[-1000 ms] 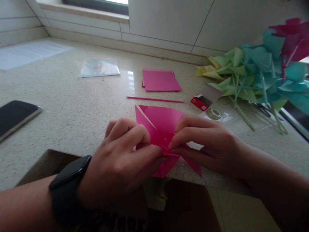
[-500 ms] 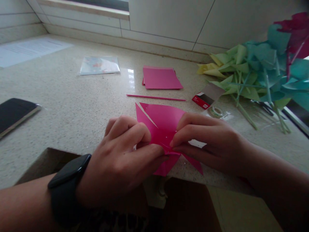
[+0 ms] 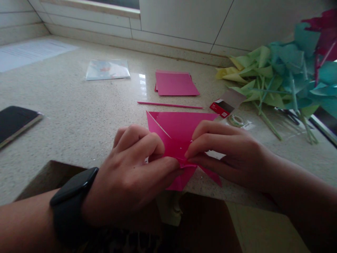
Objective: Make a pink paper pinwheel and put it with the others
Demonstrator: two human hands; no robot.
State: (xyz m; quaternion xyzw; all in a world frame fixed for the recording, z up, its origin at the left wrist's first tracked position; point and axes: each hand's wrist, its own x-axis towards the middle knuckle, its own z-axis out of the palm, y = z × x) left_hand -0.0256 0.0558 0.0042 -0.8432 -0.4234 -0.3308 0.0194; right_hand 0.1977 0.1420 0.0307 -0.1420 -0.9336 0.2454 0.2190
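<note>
Pinching in the head view, the left hand (image 3: 131, 172) is gripping the slit pink sheet (image 3: 176, 124) from eight o'clock, the right hand (image 3: 231, 151) from three, at the near edge of the counter (image 3: 105, 102); the pink stick (image 3: 170, 105) is lying at twelve, the tape roll (image 3: 236, 121) at two.

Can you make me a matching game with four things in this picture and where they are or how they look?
Things:
1. pink stick
2. cut pink sheet
3. watch
4. red box

Clues:
A. black and strapped on
B. held by the left hand and right hand
C. beside the small roll
D. lying between the pink stack and the cut sheet

Right pairs: 1-D, 2-B, 3-A, 4-C.
</note>
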